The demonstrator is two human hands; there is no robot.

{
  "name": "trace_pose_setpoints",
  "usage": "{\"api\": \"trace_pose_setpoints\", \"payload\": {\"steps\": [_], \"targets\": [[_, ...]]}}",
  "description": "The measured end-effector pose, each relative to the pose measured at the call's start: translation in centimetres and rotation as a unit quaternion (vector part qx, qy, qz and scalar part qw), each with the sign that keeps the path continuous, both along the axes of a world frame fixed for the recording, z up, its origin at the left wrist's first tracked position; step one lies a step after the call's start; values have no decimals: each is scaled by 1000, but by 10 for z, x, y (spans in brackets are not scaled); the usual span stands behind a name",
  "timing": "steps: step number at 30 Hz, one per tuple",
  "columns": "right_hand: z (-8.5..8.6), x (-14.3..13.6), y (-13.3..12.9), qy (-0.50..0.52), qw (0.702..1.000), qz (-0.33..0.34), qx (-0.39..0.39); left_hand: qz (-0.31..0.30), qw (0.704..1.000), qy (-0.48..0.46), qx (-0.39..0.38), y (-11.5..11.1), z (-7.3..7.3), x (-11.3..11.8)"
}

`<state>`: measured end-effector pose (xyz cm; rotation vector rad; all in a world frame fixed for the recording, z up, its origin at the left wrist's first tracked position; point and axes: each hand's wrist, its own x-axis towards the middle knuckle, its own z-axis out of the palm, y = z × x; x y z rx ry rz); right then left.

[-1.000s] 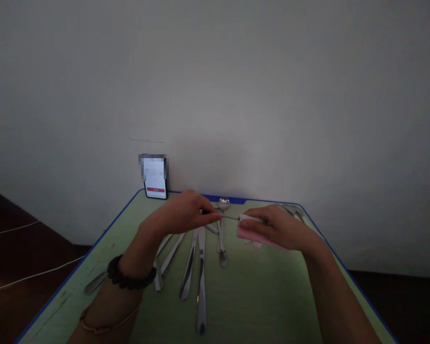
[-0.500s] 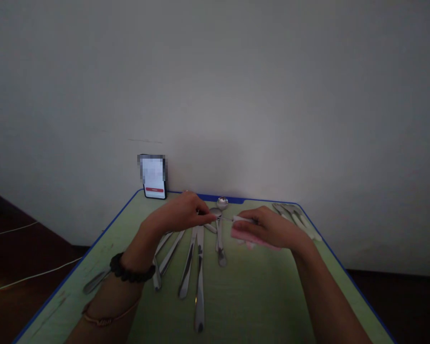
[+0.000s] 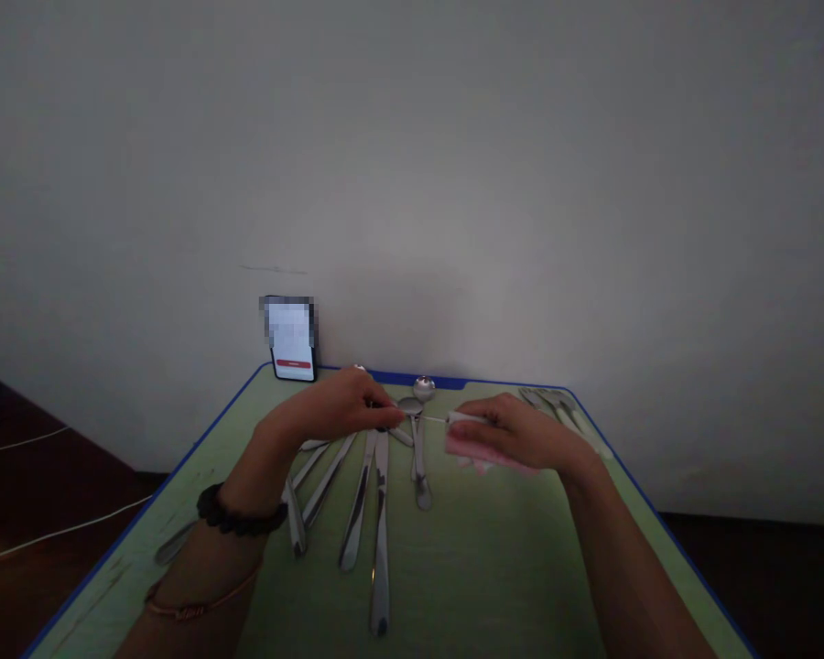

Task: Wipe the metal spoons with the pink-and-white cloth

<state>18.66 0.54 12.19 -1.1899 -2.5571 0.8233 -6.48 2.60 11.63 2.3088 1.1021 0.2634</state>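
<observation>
My left hand [image 3: 340, 403] is closed in a pinch on one end of a thin metal utensil [image 3: 435, 420], whose kind I cannot make out. At the utensil's other end, my right hand [image 3: 508, 430] grips a pink and white cloth [image 3: 481, 448] folded around it; the fingers and cloth hide that end. Below and behind the hands lie a spoon [image 3: 424, 388] with a round bowl and other overlapping cutlery. Several knives [image 3: 380, 567] fan out toward me beneath my left hand.
Several forks [image 3: 556, 403] lie together at the far right of the green table [image 3: 481, 586], which has a blue edge. A phone [image 3: 293, 340] leans on the wall at the back left. Another utensil's handle [image 3: 173, 544] shows beside my left forearm.
My left hand has shifted slightly left, away from the cloth, and a little more of the thin shaft shows. My right hand keeps its grip on the cloth. The view has shifted slightly.
</observation>
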Motion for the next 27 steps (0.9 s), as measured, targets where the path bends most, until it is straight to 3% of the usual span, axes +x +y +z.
{"api": "trace_pose_setpoints", "payload": {"steps": [5,14,22,27], "targets": [[0,4,1,-8,1000,-10,-18,-1,1000,-1,0,-1,1,2],[-6,-5,1,-32,999,-5,18,9,1000,10,-7,-5,9,7],[2,-18,-4,-19,999,31,23,-52,997,4,-63,-9,6,29],[0,-13,-3,-19,999,19,40,-42,999,-1,-30,-6,5,22]]}}
